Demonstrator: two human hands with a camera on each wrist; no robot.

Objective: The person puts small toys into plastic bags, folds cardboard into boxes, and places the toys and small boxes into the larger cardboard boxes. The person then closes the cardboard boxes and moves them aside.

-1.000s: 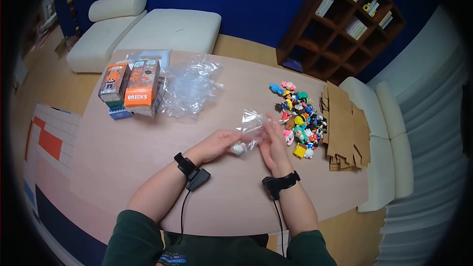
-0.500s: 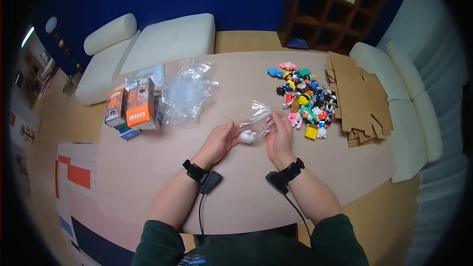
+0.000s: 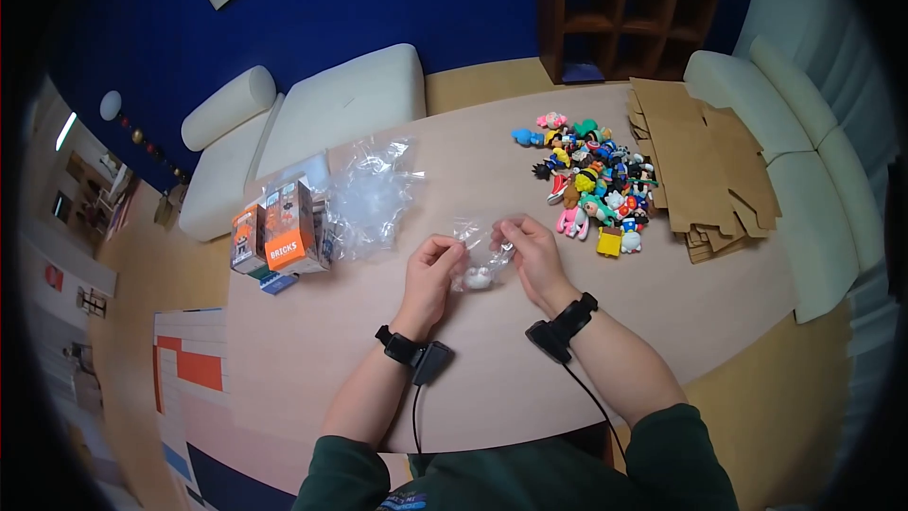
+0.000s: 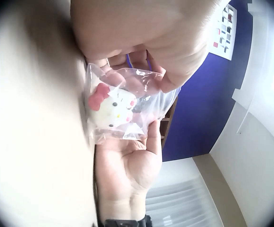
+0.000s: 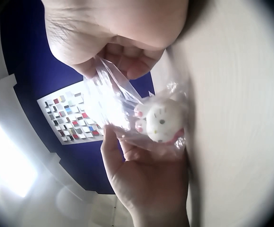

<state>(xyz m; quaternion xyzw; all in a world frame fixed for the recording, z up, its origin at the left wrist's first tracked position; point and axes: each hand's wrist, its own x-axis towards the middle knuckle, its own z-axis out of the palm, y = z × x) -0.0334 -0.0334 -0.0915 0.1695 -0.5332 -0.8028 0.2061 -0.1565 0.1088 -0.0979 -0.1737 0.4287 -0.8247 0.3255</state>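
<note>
A small clear plastic bag [image 3: 470,229] is held between the two hands just above the table. Inside it lies a white cat-like figure [image 4: 109,112] with a pink-red bow, its head toward the table in the left wrist view. The left hand [image 3: 432,276] pinches one side of the bag between thumb and fingers. On the other side the right hand [image 3: 535,260] pinches the bag's upper edge. In the right wrist view the figure [image 5: 163,122] shows through the film, low in the bag.
Many colourful figures [image 3: 588,180] are heaped at the right of the table [image 3: 378,397], beside flattened brown cardboard [image 3: 705,166]. Small printed boxes [image 3: 289,227] stand at the left, next to a pile of clear plastic bags [image 3: 371,199]. Pale sofas stand beyond the table.
The head view has shifted and turned. Both hands have drawn their fingers in on the bag's sides, and the bag stands more upright with the figure at its bottom.
</note>
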